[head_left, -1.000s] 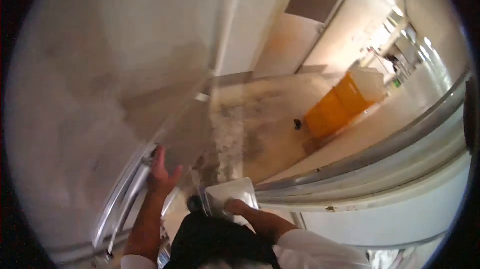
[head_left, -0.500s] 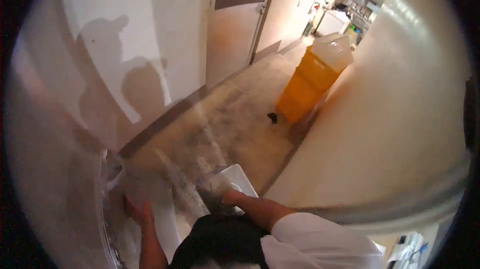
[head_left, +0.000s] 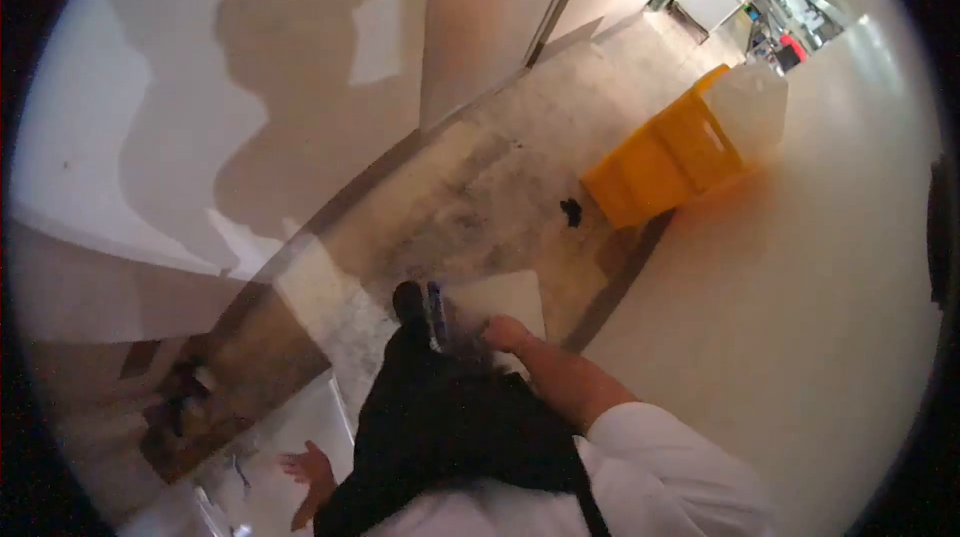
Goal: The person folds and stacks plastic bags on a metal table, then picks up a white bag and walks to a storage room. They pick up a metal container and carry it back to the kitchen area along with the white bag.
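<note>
My right hand (head_left: 507, 334) is closed on the edge of a pale flat tray or board (head_left: 510, 297), held low beside my dark apron. Something dark and bluish, too blurred to name, shows between this hand and my dark shoe (head_left: 408, 302). At the lower left, my left hand (head_left: 312, 469) has its fingers spread and holds nothing, above a white surface (head_left: 290, 427).
An orange bin (head_left: 665, 162) with a translucent container (head_left: 750, 107) at its top stands by the right wall. A small black item (head_left: 571, 211) lies on the floor near it. A door (head_left: 480, 27) is on the left; kitchen equipment stands at the far end.
My view has turned, and the orange bin appears farther right. My left hand appears lower, with its fingers spread. My right hand and the pale object appear higher and a little to the right.
</note>
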A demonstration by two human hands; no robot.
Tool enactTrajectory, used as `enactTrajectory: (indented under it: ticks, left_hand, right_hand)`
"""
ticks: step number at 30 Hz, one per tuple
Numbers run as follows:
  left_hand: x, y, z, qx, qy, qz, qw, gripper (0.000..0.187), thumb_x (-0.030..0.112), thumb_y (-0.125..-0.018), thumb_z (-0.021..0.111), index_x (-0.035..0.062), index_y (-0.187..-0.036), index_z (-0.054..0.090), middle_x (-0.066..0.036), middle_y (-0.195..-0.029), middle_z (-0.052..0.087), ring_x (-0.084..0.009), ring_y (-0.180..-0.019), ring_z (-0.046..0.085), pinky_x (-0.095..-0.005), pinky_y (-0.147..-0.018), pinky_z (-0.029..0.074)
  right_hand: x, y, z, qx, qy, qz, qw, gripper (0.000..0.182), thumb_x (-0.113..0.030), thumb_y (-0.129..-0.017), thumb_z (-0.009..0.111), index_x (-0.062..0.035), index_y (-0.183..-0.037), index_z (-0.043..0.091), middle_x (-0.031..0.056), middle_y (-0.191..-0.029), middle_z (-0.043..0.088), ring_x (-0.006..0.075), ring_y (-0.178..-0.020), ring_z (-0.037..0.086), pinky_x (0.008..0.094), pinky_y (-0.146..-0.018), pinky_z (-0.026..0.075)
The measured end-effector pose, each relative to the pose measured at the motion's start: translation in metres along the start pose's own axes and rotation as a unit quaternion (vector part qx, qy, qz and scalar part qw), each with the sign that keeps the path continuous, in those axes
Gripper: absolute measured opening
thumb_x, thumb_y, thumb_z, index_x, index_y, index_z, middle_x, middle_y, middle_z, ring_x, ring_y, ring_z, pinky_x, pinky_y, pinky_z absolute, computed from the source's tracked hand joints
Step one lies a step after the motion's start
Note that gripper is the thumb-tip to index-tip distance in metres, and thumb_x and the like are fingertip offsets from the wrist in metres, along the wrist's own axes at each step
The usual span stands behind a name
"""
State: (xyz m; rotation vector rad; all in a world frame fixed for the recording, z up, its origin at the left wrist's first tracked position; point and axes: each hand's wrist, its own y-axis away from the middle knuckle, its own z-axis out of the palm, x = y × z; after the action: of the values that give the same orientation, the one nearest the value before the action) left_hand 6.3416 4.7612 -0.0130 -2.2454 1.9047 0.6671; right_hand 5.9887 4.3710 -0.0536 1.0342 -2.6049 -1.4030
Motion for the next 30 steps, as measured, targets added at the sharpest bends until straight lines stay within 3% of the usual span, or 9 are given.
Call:
enactTrajectory:
  ticks: [3,6,8,11,15,17,24,27,30]
  left_hand:
    - [0.102,-0.061,0.044,-0.292,-0.087,0.354,0.884,0.069,0.041,-0.086,0.061,-0.0023,-0.136,0.038,-0.024,-0.136,0.044,-0.0394,-0.123,0.047,-0.0496,-0.098,0.04]
    - [0.288,-0.075,0.032,-0.188,-0.281,0.748,0.571,0.06,0.034,-0.08,0.07,-0.0041,-0.123,0.053,-0.027,-0.123,0.055,-0.0392,-0.113,0.055,-0.0503,-0.089,0.048]
    - [0.409,-0.077,0.011,-0.102,0.238,0.596,0.76,0.067,0.039,-0.076,0.073,-0.0047,-0.122,0.053,-0.024,-0.116,0.06,-0.0379,-0.101,0.059,-0.045,-0.088,0.047]
    - [0.525,0.004,-0.248,-0.223,0.247,0.577,0.746,0.062,0.04,-0.079,0.07,-0.0023,-0.121,0.056,-0.019,-0.112,0.063,-0.0328,-0.103,0.061,-0.04,-0.089,0.047]
    - [0.64,0.068,-0.377,-0.16,0.273,0.638,0.702,0.045,0.033,-0.086,0.064,-0.0019,-0.113,0.059,-0.016,-0.104,0.066,-0.0289,-0.101,0.063,-0.0385,-0.087,0.048]
    - [0.687,0.074,-0.344,-0.266,0.338,0.569,0.701,0.039,0.032,-0.087,0.063,0.0008,-0.111,0.061,-0.015,-0.104,0.066,-0.028,-0.098,0.063,-0.0388,-0.087,0.049]
    - [0.695,0.112,-0.23,-0.361,0.029,0.481,0.799,0.029,0.028,-0.084,0.062,0.0001,-0.094,0.064,-0.018,-0.093,0.064,-0.0275,-0.091,0.061,-0.0406,-0.085,0.047]
    - [0.792,0.14,-0.244,-0.357,-0.034,0.512,0.78,0.028,0.027,-0.084,0.061,0.0001,-0.091,0.063,-0.019,-0.092,0.063,-0.0278,-0.091,0.061,-0.0406,-0.085,0.047]
    - [0.918,0.178,-0.271,-0.32,-0.023,0.6,0.733,0.027,0.026,-0.083,0.059,0.0001,-0.088,0.063,-0.02,-0.091,0.062,-0.0281,-0.092,0.06,-0.0405,-0.084,0.046]
  right_hand:
    - [0.002,0.019,-0.092,0.125,-0.071,0.028,0.989,0.039,-0.031,-0.08,0.055,-0.0041,-0.106,0.066,0.0234,-0.103,0.066,0.0392,-0.1,0.062,0.0481,-0.088,0.049]
    - [0.018,0.019,-0.169,0.153,-0.131,0.12,0.972,0.04,-0.027,-0.077,0.056,-0.0037,-0.109,0.064,0.024,-0.103,0.065,0.0402,-0.1,0.062,0.0485,-0.087,0.049]
    - [0.054,0.003,-0.194,0.247,-0.166,0.099,0.949,0.037,-0.025,-0.077,0.056,-0.0029,-0.105,0.065,0.024,-0.1,0.066,0.04,-0.097,0.063,0.0477,-0.085,0.05]
    - [0.075,-0.012,-0.269,0.2,-0.211,0.205,0.935,0.034,-0.025,-0.077,0.057,-0.0033,-0.102,0.067,0.0238,-0.1,0.067,0.039,-0.093,0.065,0.0474,-0.082,0.051]
    - [0.192,-0.119,-0.265,0.149,-0.153,0.055,0.975,0.033,-0.025,-0.078,0.056,-0.0029,-0.1,0.067,0.0223,-0.097,0.068,0.0377,-0.089,0.066,0.0472,-0.078,0.053]
    - [0.217,-0.137,-0.32,0.195,-0.364,0.243,0.878,0.032,-0.025,-0.078,0.056,-0.0039,-0.099,0.068,0.0202,-0.091,0.069,0.0369,-0.089,0.066,0.0469,-0.075,0.053]
    - [0.401,-0.212,-0.406,0.127,-0.292,0.109,0.942,0.033,-0.032,-0.084,0.054,-0.007,-0.099,0.069,0.0194,-0.098,0.068,0.0368,-0.089,0.065,0.0461,-0.079,0.052]
    - [0.456,-0.213,-0.488,0.104,-0.181,0.067,0.976,0.035,-0.033,-0.084,0.054,-0.0108,-0.106,0.067,0.0188,-0.107,0.066,0.0366,-0.094,0.064,0.0459,-0.084,0.051]
    - [0.481,-0.181,-0.567,0.161,-0.364,0.185,0.899,0.037,-0.031,-0.083,0.055,-0.0164,-0.116,0.064,0.0179,-0.11,0.066,0.0365,-0.098,0.063,0.0459,-0.085,0.05]
